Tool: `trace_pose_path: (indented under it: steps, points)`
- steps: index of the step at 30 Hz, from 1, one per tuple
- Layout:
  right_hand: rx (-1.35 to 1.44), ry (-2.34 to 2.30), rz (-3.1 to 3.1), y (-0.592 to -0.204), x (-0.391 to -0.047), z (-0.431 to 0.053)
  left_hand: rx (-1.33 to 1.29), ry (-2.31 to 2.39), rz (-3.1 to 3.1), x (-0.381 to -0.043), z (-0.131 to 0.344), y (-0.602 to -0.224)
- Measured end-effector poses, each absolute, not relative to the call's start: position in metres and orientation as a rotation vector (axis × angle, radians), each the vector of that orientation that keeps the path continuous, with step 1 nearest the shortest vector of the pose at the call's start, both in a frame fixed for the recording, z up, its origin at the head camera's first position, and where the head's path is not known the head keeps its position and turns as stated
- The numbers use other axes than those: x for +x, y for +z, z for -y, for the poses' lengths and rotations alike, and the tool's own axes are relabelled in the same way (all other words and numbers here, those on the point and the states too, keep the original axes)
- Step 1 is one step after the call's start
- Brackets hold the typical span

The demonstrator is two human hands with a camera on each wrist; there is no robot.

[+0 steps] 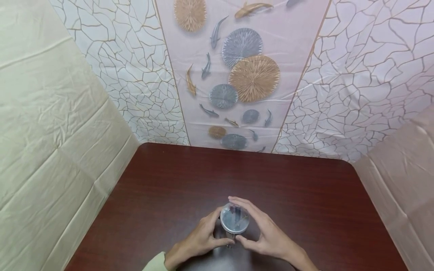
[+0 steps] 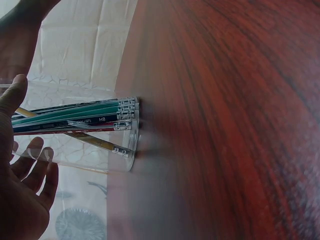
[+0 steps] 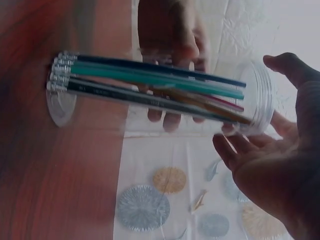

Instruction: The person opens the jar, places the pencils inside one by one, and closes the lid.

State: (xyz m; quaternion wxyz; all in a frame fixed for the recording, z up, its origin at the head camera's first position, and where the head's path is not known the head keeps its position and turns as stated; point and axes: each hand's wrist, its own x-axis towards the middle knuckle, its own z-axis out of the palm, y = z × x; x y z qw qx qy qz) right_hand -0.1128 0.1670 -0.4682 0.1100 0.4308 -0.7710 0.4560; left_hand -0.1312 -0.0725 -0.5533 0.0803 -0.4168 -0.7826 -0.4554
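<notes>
A clear cylindrical jar [image 2: 131,159] stands upright on the table, with several pencils [image 3: 160,82] inside, erasers down. Their barrels are green, dark, red and tan. My left hand [image 1: 202,234] holds the jar's body from the left, thumb on the near side. From the right, my right hand [image 1: 268,235] is curled round the top, its thumb and fingertips at the rim of the clear lid [image 3: 262,100]. Seen from above, the lid [image 1: 234,219] sits on the jar between both hands. The right wrist view shows left-hand fingers behind the jar.
The dark red-brown table [image 1: 162,188] has rounded far corners. A patterned cloth [image 1: 251,120] with fish and round motifs hangs behind its far edge. Pale cloth walls [image 1: 68,150] rise along the left and right sides.
</notes>
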Motion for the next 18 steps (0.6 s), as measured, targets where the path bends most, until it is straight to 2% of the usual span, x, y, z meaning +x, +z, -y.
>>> trace_pose_path:
  steps: [12,18]
  points:
    - [1.183,1.382,2.264,-0.475,-0.116,-0.17,-1.223,-1.409,2.373,-0.13,0.073,-0.554]
    - [1.049,1.385,2.227,-0.482,-0.114,-0.165,-1.2,-1.437,2.411,-0.129,0.074,-0.553]
